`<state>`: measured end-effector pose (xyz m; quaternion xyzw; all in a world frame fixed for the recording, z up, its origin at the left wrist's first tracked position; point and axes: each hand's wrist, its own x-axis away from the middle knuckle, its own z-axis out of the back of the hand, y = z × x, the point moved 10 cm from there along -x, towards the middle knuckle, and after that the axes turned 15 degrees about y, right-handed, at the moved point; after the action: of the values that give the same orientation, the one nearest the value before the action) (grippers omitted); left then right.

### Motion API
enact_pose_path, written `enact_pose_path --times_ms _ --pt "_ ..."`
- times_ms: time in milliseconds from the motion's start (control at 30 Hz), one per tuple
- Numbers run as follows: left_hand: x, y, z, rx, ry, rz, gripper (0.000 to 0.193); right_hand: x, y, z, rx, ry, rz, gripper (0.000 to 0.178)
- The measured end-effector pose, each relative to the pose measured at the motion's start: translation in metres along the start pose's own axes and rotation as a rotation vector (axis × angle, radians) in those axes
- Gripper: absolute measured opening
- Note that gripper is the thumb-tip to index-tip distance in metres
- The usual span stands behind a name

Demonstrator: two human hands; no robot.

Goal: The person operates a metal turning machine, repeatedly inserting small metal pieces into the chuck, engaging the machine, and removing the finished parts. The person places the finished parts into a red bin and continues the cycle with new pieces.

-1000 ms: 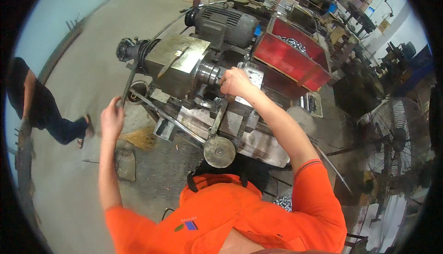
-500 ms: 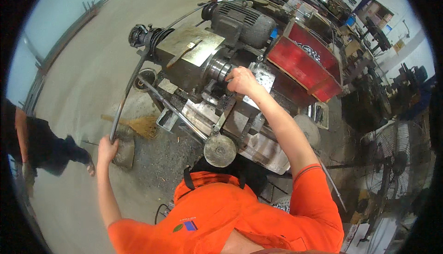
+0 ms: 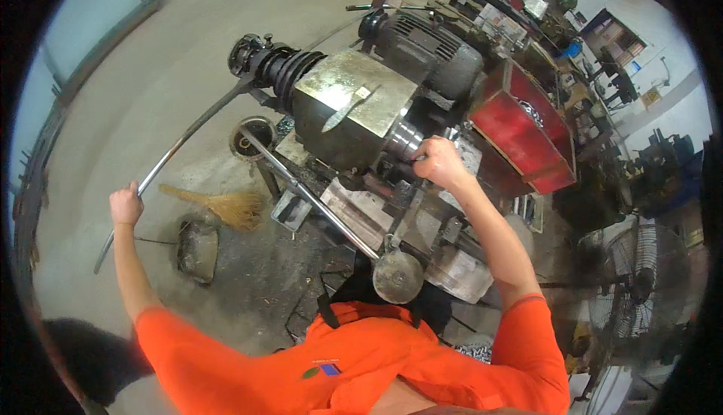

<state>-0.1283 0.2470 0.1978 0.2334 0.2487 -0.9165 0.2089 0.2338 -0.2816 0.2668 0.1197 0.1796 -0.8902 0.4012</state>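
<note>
My left hand (image 3: pixel 126 205) is wrapped round the lower part of a long bent metal lever (image 3: pixel 184 138), which runs up to the pulley end (image 3: pixel 282 76) of a greasy lathe-like machine (image 3: pixel 327 130). Out in front, my right hand (image 3: pixel 442 163) is closed at the mouth of the bright steel spindle collar (image 3: pixel 404 139). Whatever its fingers pinch there is hidden. A flat hand tool (image 3: pixel 345 111) lies on the metal cover of the headstock. Nearer me, a straight steel handle (image 3: pixel 312 195) slants down toward a round metal disc (image 3: pixel 398 276).
Behind the spindle sit a finned motor (image 3: pixel 433 46) and a red bin (image 3: pixel 520 132) with small metal parts in it. A straw broom (image 3: pixel 230 208) and a dustpan (image 3: pixel 197 251) lie on the floor at left. At right stands a caged fan (image 3: pixel 629 283).
My left hand has swung the lever outward, to the left. My right hand stays at the spindle. The view has shifted, and the person at left has mostly left it.
</note>
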Motion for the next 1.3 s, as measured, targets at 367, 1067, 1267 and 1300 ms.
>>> enact_pose_path --times_ms 367,1067,1267,1300 --pt "0.005 0.148 -0.001 0.856 0.285 0.622 0.027 0.080 -0.024 0.099 -0.174 0.452 0.110 0.042" --pt "-0.031 0.277 -0.066 1.215 -0.404 0.633 0.049 0.681 0.317 0.186 0.817 -0.120 -1.323 0.066" --pt "-0.044 0.299 -0.022 1.455 -0.385 1.025 0.055 0.685 0.229 0.171 0.875 0.019 -1.228 0.025" --pt "-0.045 0.313 -0.029 1.472 -0.404 1.075 0.054 0.707 0.213 0.157 0.876 0.033 -1.263 0.023"
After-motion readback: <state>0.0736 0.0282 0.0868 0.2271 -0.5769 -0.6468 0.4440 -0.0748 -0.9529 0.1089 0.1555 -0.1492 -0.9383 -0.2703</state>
